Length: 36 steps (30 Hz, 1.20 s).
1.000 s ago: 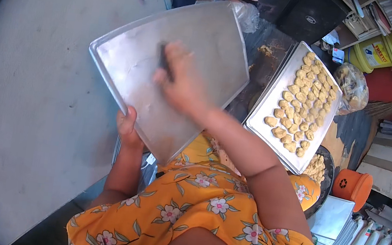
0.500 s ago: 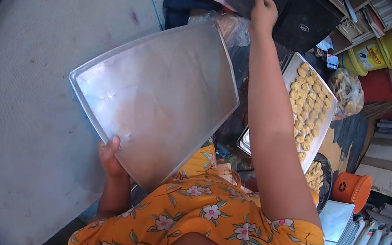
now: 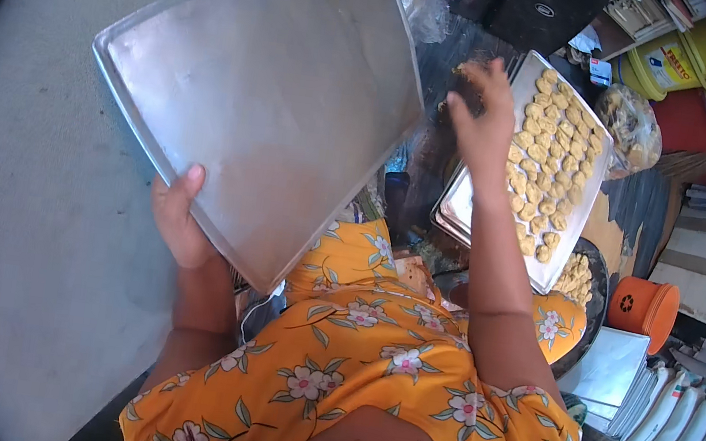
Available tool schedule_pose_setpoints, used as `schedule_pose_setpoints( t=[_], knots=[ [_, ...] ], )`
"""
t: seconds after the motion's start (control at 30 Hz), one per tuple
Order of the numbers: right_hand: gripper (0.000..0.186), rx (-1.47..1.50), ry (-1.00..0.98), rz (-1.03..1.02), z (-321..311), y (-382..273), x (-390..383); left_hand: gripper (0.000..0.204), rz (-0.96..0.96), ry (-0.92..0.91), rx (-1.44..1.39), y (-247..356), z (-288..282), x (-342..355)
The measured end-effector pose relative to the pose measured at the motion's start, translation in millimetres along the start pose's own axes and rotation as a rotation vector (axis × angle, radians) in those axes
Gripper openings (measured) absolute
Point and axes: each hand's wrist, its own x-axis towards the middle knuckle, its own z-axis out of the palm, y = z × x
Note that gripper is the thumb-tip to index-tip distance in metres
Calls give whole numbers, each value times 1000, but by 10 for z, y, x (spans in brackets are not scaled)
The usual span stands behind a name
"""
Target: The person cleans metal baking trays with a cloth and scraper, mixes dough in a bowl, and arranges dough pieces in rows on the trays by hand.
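My left hand (image 3: 182, 218) grips the near left edge of a bare metal baking tray (image 3: 252, 109), thumb on top, holding it tilted up in front of me. My right hand (image 3: 487, 118) is in the air between that tray and a second one, fingers spread and curved with nothing visible in them. To its right, a paper-lined baking tray (image 3: 571, 245) bears rows of small pale-yellow dough pieces (image 3: 547, 166). It rests on another metal tray (image 3: 455, 205), whose edge shows at its left.
A dark round pan of dough pieces (image 3: 575, 279) sits near my right knee, beside an orange bucket (image 3: 639, 314). Filled plastic bags (image 3: 632, 132), yellow buckets (image 3: 668, 66) and black boxes (image 3: 545, 14) stand farther back. A pale wall-like surface (image 3: 46, 180) spans the left.
My right hand has come down and nearer from the far end, and the dark flat piece it held is gone from it. The bare tray has shifted left and away.
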Motion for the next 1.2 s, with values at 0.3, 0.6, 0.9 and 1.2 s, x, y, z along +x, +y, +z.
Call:
schedule_pose_setpoints(
  t=[0.3,0.6,0.9,1.2],
  knots=[
    [87,148,-782,198,188,-649,-1542,49,138,116,15,397,450,-179],
    [31,406,-704,669,-102,-218,-1227,51,267,128,13,542,360,-290],
    [83,443,-567,-258,-401,-1846,-1077,53,114,20,-158,101,466,-284],
    [77,508,-282,699,556,113,-775,68,118,-150,-359,465,721,-518]
  ],
)
